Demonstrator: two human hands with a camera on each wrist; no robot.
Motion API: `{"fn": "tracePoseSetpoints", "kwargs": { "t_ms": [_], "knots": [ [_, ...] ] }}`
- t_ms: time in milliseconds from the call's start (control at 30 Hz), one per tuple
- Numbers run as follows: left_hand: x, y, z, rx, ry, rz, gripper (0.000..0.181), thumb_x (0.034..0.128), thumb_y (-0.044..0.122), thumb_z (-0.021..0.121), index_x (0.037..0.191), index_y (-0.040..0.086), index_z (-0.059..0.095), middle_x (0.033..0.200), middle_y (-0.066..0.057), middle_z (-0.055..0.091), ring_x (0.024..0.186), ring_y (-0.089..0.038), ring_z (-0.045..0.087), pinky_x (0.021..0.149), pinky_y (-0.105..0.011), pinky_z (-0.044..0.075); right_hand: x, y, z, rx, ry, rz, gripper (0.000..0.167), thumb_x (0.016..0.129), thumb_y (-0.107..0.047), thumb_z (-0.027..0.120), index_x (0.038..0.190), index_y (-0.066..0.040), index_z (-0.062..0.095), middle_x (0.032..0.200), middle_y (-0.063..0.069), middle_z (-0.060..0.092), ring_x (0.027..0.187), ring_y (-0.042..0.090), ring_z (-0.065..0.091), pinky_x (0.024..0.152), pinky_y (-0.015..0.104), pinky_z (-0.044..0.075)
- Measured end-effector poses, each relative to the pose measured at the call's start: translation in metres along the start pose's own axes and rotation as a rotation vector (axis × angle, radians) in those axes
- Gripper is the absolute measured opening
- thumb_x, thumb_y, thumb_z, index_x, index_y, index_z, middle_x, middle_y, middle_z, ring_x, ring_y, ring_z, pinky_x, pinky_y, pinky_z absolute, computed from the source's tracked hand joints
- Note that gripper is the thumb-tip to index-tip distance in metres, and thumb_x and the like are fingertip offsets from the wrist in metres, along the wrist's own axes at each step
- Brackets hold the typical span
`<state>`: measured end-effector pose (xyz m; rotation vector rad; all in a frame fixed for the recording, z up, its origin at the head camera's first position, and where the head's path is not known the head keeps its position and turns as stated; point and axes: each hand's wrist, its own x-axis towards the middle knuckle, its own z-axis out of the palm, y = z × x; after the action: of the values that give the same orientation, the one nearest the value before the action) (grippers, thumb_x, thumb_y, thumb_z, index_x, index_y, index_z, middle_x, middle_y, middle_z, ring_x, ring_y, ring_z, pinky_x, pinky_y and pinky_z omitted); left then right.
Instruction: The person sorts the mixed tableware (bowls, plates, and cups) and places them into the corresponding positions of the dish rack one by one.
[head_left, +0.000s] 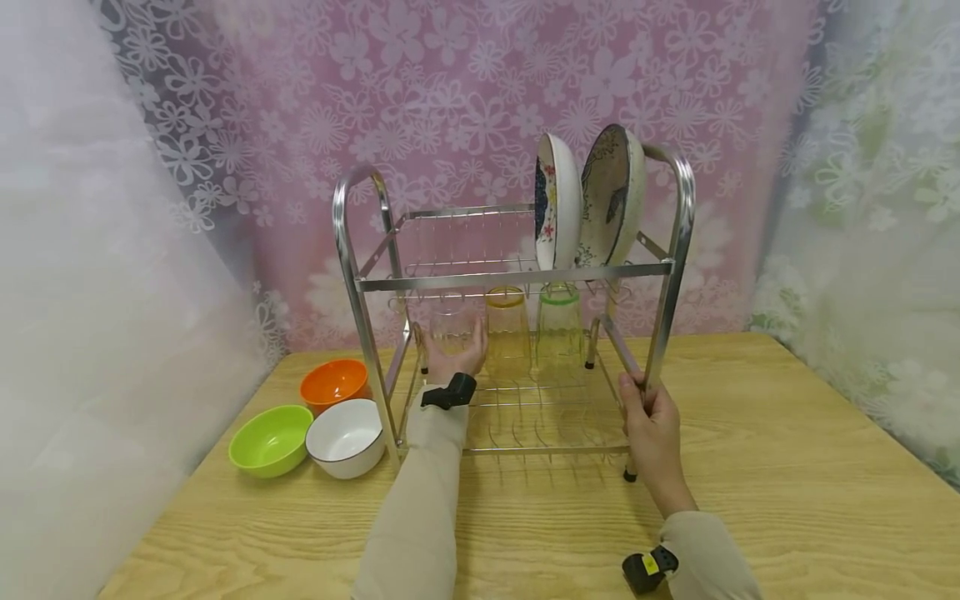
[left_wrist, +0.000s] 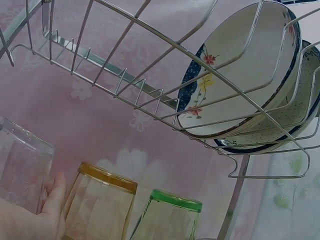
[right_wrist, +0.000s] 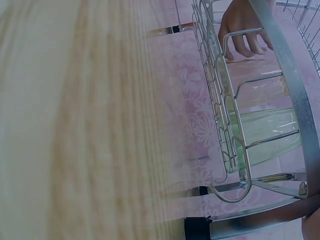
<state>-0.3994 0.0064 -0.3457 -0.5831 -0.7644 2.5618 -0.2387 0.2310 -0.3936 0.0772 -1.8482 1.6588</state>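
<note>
A two-tier metal dish rack (head_left: 517, 277) stands on the table. My left hand (head_left: 456, 360) reaches into its lower tier and grips a clear glass (head_left: 452, 323), thumb on the right side; the far fingers are partly hidden behind the glass. Right beside it stand an amber glass (head_left: 507, 337) and a green-tinted glass (head_left: 558, 337), their thick coloured ends upward. My right hand (head_left: 654, 425) holds the rack's right front leg low down. On the upper tier, a flowered white bowl (head_left: 567, 204) and a larger patterned bowl (head_left: 633, 200) stand on edge at the right.
Left of the rack, on the wooden table (head_left: 750, 467), sit an orange bowl (head_left: 335, 383), a green bowl (head_left: 272, 442) and a white bowl (head_left: 347, 440). The orange one touches or nearly touches the others. A pink flowered curtain (head_left: 465, 100) hangs behind.
</note>
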Motion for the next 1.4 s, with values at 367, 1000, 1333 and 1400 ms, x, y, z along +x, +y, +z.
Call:
{"fn": "tracePoseSetpoints", "kwargs": {
  "t_ms": [367,1000,1333,1400],
  "knots": [
    [-0.013,-0.005,-0.001,0.139,-0.042,-0.04,0.087,0.0732,0.053,0.079,0.133,0.005,0.038,0.122,-0.008,0.052,0.112,-0.019,0.053,0.096,-0.033,0.046,0.0,0.0,0.0,0.024,-0.005,-0.013,0.022,0.103,-0.02,0.046,0.106,0.001,0.05,0.058,-0.002,0.038,0.045,0.008,0.031,0.042,0.029,0.028],
    [-0.019,0.013,-0.01,0.213,0.029,-0.092,0.083,0.0775,0.062,0.069,0.132,0.005,0.043,0.107,-0.005,0.064,0.094,-0.011,0.063,0.082,-0.027,0.053,-0.008,0.004,0.001,-0.001,-0.003,0.072,0.025,0.103,-0.022,0.046,0.11,0.002,0.049,0.059,-0.002,0.039,0.046,0.007,0.032,0.045,0.029,0.031],
    [-0.056,0.009,-0.022,0.301,-0.025,-0.066,0.107,0.0879,0.071,0.042,0.152,0.005,-0.012,0.136,-0.003,0.054,0.09,-0.013,0.065,0.076,-0.021,0.052,-0.007,-0.023,0.002,0.005,-0.014,0.057,0.017,0.103,-0.018,0.046,0.105,-0.002,0.05,0.06,-0.003,0.04,0.047,0.006,0.034,0.045,0.028,0.032],
    [-0.064,0.003,-0.022,0.368,-0.039,-0.069,0.099,0.0923,0.065,0.04,0.152,0.002,-0.008,0.13,-0.003,0.056,0.081,-0.016,0.065,0.077,-0.02,0.051,-0.006,-0.023,0.001,0.001,-0.007,0.061,0.016,0.103,-0.018,0.046,0.104,-0.003,0.05,0.06,-0.003,0.04,0.048,0.006,0.034,0.045,0.027,0.033]
  ]
}}
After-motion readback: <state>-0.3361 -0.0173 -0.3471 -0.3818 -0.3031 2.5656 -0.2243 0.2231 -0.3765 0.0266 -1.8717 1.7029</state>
